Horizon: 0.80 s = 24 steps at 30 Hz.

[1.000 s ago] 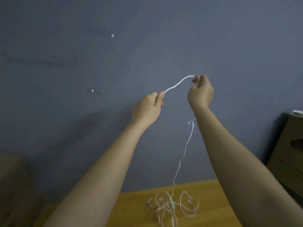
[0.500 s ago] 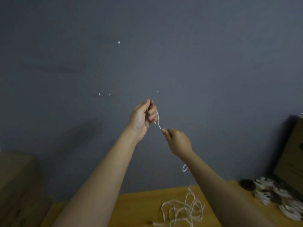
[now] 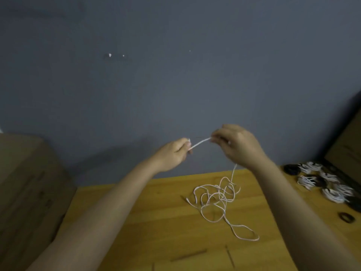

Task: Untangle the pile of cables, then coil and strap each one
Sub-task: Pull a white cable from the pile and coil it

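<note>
Wood: surface (image 3: 156, 222) is a warm yellowish plank top, filling the lower part of the view from about 7 to 5 o'clock.
Wall: flat grey-blue wall (image 3: 175, 85) behind it, with a couple of small white chips (image 3: 110, 54) up around 11 o'clock.
Left side: brownish cardboard box (image 3: 25, 182) at 9 o'clock, right next to the surface edge. Can't see into it.
Right side: dark-edged box (image 3: 347, 145) at 3 o'clock, leaning in from the frame edge, contents not visible either.
Done pile: bunch of coiled cables (image 3: 322, 182), white ones and black ones, sitting on the surface at 4 o'clock, just by that dark box.
Loose bits: one small black loop (image 3: 347, 218) lying alone a bit nearer than the pile, and thin dark straps (image 3: 188, 255) flat on the surface at 6 o'clock.
Cable: white cable (image 3: 218, 196) is a loose tangle on the surface around 5 o'clock, with one strand rising to the hands.
Left hand: left hand (image 3: 173, 153) is pinching the cable end, fingers curled round it, held up above the surface.
Right hand: right hand (image 3: 234, 143) is pinching the same cable just beside it at 1 o'clock from the left, a short stretch taut between them.
</note>
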Each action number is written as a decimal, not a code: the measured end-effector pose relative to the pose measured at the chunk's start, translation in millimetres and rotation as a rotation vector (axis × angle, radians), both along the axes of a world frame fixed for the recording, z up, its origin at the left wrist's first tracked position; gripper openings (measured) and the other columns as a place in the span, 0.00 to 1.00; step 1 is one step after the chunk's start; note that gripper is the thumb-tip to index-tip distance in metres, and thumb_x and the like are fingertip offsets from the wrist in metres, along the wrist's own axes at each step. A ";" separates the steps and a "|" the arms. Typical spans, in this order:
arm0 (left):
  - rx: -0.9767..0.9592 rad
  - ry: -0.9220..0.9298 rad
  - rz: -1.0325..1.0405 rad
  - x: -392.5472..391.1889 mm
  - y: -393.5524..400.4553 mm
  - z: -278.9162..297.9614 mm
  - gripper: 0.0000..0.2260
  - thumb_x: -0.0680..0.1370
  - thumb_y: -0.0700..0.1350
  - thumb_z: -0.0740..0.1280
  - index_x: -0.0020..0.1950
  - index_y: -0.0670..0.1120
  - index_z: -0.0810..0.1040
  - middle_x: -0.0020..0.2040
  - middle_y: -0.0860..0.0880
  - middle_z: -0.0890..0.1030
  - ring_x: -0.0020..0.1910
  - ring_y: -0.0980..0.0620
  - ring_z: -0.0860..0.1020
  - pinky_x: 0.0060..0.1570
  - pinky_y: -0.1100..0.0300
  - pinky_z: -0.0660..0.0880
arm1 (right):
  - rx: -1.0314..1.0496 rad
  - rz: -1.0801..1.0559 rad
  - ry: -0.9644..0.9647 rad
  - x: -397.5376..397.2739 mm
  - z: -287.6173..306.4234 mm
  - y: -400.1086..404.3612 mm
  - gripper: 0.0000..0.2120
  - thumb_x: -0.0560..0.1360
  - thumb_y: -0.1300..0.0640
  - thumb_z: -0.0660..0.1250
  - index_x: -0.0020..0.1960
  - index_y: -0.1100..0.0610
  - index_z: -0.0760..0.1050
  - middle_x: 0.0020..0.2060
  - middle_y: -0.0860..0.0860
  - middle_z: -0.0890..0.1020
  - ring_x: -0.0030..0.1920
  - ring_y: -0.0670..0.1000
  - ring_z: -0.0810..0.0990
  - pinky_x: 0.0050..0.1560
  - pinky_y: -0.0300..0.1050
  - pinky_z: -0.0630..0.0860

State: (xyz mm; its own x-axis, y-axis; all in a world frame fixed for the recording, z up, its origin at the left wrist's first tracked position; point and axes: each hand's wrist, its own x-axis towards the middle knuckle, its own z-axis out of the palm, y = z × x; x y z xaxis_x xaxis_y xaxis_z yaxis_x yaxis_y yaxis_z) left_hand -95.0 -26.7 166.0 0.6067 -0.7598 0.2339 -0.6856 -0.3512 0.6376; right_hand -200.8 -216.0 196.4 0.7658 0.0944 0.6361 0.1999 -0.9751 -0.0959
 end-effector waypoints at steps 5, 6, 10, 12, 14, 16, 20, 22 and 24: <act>-0.312 0.544 -0.242 -34.1 -2.9 0.6 0.18 0.84 0.45 0.48 0.38 0.43 0.67 0.20 0.54 0.65 0.19 0.57 0.61 0.22 0.64 0.59 | 0.185 -0.042 0.133 28.1 -17.8 -11.4 0.10 0.78 0.53 0.64 0.50 0.58 0.81 0.41 0.53 0.80 0.43 0.55 0.77 0.42 0.47 0.71; -0.411 0.619 -0.254 -35.5 -3.8 2.9 0.17 0.84 0.45 0.48 0.38 0.43 0.67 0.20 0.54 0.65 0.19 0.58 0.61 0.21 0.65 0.57 | 0.253 -0.056 0.168 32.0 -27.0 -7.0 0.10 0.79 0.53 0.63 0.49 0.58 0.81 0.40 0.52 0.80 0.42 0.55 0.77 0.41 0.47 0.70; -0.763 0.801 -0.217 -32.8 -6.7 1.6 0.15 0.84 0.44 0.48 0.41 0.43 0.67 0.24 0.53 0.70 0.18 0.59 0.63 0.22 0.63 0.59 | 0.594 0.022 0.436 31.7 -79.5 27.1 0.13 0.81 0.53 0.59 0.46 0.58 0.79 0.34 0.50 0.80 0.34 0.47 0.76 0.39 0.42 0.70; -0.834 0.803 -0.094 -26.0 -9.0 -5.4 0.13 0.84 0.42 0.49 0.44 0.44 0.68 0.29 0.52 0.75 0.21 0.57 0.67 0.27 0.64 0.67 | 0.782 0.091 0.473 25.3 -105.1 46.9 0.10 0.81 0.57 0.61 0.46 0.60 0.78 0.33 0.51 0.80 0.35 0.47 0.77 0.40 0.40 0.72; -0.841 0.734 0.058 -17.4 -11.2 -15.2 0.10 0.84 0.40 0.50 0.46 0.46 0.67 0.36 0.50 0.78 0.24 0.57 0.73 0.32 0.63 0.69 | 0.980 0.130 0.448 18.0 -122.6 61.5 0.04 0.79 0.62 0.64 0.48 0.61 0.78 0.32 0.52 0.79 0.35 0.49 0.78 0.40 0.39 0.74; -0.780 0.635 0.194 -11.0 -14.5 -26.3 0.08 0.84 0.40 0.50 0.47 0.48 0.64 0.43 0.49 0.77 0.28 0.59 0.76 0.36 0.63 0.70 | 1.200 0.174 0.438 11.1 -133.4 72.0 0.05 0.78 0.64 0.65 0.53 0.60 0.78 0.32 0.53 0.77 0.33 0.50 0.78 0.38 0.39 0.77; -0.353 0.175 0.266 -7.3 -11.3 -55.0 0.02 0.83 0.41 0.52 0.52 0.44 0.62 0.51 0.48 0.75 0.40 0.53 0.78 0.44 0.61 0.69 | 1.337 0.191 0.417 5.8 -141.7 80.5 0.16 0.77 0.63 0.66 0.64 0.54 0.73 0.36 0.50 0.75 0.30 0.43 0.72 0.30 0.36 0.70; -0.077 -0.066 0.203 -2.9 -3.7 -66.2 0.04 0.82 0.40 0.54 0.54 0.40 0.65 0.56 0.44 0.73 0.46 0.46 0.75 0.44 0.61 0.65 | 1.255 0.153 0.394 4.4 -139.4 75.9 0.17 0.77 0.63 0.66 0.62 0.48 0.72 0.40 0.49 0.76 0.30 0.41 0.71 0.32 0.35 0.69; 0.109 -0.134 0.126 -1.7 2.6 -69.2 0.04 0.81 0.40 0.55 0.53 0.40 0.66 0.55 0.43 0.71 0.43 0.47 0.70 0.40 0.60 0.61 | 1.181 0.100 0.375 1.1 -137.3 66.8 0.16 0.76 0.64 0.67 0.59 0.48 0.72 0.44 0.48 0.77 0.30 0.42 0.71 0.34 0.36 0.70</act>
